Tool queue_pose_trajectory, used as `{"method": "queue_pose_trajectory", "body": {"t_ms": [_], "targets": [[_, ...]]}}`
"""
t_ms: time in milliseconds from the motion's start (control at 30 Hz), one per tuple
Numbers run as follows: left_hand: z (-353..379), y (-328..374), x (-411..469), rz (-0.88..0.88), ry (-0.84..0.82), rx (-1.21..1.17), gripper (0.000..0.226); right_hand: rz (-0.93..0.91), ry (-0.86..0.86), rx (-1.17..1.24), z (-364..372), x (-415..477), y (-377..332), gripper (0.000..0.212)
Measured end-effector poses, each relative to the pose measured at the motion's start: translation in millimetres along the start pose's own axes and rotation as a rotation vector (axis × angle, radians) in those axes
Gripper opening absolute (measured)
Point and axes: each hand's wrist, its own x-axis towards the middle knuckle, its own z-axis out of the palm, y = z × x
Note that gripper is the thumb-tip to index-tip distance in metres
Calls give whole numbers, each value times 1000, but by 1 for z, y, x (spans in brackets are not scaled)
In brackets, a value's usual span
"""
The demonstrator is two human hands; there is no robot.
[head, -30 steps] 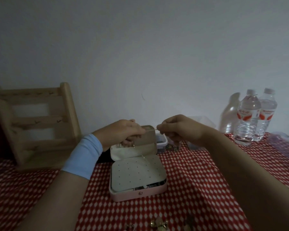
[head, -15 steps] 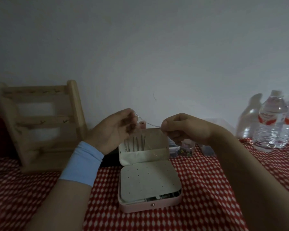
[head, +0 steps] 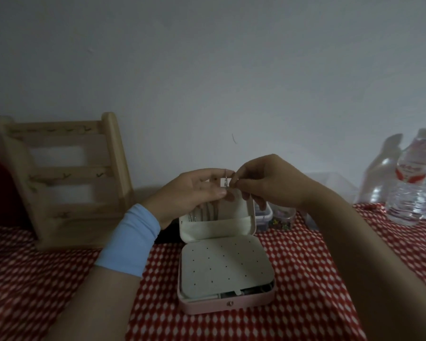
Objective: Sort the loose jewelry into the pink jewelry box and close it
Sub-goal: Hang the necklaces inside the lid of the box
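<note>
The pink jewelry box (head: pixel 228 305) stands open on the checked cloth, its cream perforated tray on top and its lid (head: pixel 217 226) upright behind. Several thin chains hang inside the lid's pocket. Above the lid's top edge my left hand (head: pixel 192 193) and my right hand (head: pixel 268 183) meet, fingertips together, pinching a fine silver necklace chain (head: pixel 225 182) between them. Only a short piece of the chain shows; the rest is hidden by my fingers.
A wooden jewelry rack (head: pixel 64 178) leans at the back left. Two water bottles (head: pixel 413 178) stand at the right. Small clear containers with beads (head: pixel 278 215) sit behind the box. A red-and-white checked cloth (head: pixel 305 303) covers the table.
My hands have come together: the chain stretched between them before is now bunched at my touching fingertips, over the lid. The view has shifted so the box sits lower and more central.
</note>
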Motion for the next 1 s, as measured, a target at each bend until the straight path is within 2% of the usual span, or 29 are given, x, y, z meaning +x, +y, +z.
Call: {"method": "queue_pose_trajectory", "body": {"t_ms": [67,300,400,500,633,700,800,867,1000], "targets": [[1,-1,1,-9,3,-10,37,-9,43,-2,4,1,1,14],[-8,-5,3,-86,181,149,12,-27,208,72,28,8,1,9],[-11,-3,1,-111,183,193,11,-39,258,100,34,8,-2,14],[-8,-3,1,-83,159,64,20,-13,199,267,36,7,-3,17],[-3,-3,3,-67,136,-74,26,88,-40,560,33,4,-2,30],[-3,-3,3,-66,121,-92,25,78,-121,579,31,2,-1,30],[-2,-1,3,-66,94,-90,28,82,-89,505,29,2,2,18],[-2,0,2,-76,87,-102,26,102,-84,504,28,3,5,18],[-5,-3,1,-101,9,-207,23,106,-178,587,21,3,8,17]]}}
